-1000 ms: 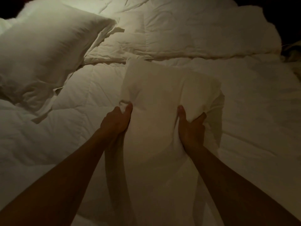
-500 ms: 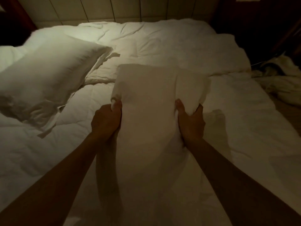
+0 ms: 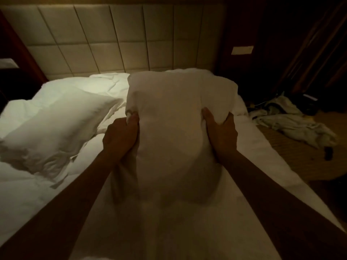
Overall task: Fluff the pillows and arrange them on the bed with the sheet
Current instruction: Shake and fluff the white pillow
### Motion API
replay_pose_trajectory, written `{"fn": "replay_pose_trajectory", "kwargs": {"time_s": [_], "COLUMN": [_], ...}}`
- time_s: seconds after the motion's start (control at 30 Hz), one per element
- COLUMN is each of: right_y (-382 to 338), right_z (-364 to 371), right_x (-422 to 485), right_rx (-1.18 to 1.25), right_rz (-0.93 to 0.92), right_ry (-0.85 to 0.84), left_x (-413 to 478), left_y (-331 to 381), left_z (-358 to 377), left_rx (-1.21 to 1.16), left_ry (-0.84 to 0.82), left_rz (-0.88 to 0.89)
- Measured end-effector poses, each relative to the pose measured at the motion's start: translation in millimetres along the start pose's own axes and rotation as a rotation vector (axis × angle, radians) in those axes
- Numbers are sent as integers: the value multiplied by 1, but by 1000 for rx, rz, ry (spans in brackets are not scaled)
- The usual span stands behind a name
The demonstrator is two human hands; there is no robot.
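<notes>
The left grip (image 3: 121, 136) and right grip (image 3: 220, 132) each curl tight round a side of one white pillow (image 3: 178, 119) — held upright over the bed (image 3: 253, 143), right of centre. A second pillow (image 3: 56, 128) lies left on the duvet (image 3: 18, 194).

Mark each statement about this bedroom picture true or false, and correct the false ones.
1. The left hand and the right hand both grip one pillow by its sides. True.
2. A second pillow lies on the bed to the person's right. False: it lies to the person's left.
3. The headboard is padded in square panels. True.
4. The crumpled cloth lies on the bed. False: it lies on the floor, to the right of the bed.
</notes>
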State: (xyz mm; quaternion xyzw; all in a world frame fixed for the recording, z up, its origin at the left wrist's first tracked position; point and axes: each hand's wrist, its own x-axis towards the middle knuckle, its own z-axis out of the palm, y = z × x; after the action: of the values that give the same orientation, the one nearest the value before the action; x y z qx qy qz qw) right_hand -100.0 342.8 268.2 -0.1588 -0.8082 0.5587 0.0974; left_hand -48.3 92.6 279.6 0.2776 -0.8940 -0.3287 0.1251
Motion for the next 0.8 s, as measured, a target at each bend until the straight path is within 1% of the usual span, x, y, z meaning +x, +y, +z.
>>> {"fn": "replay_pose_trajectory", "kwargs": {"time_s": [0.1,0.23,0.5,0.6,0.8], "right_y": [-35,-74,-135,-152,-165], "right_z": [-40,-96,-205,-245,-324], "right_x": [-4,-16,-50,-68,-114], "right_rx": [38,101,160,160,160], "right_rz": [-17,-70,-140,-145,-156], "right_ry": [1,21,97,165,303], "left_x": [-17,-42,-98,-118,-167], "left_y": [40,87,167,195,240], "left_z": [-29,-64,-117,-130,-142], "left_rx": [-11,-28,-109,-154,-233], "left_ry": [18,48,24,13,-40], "left_rz": [63,87,234,282,470]}}
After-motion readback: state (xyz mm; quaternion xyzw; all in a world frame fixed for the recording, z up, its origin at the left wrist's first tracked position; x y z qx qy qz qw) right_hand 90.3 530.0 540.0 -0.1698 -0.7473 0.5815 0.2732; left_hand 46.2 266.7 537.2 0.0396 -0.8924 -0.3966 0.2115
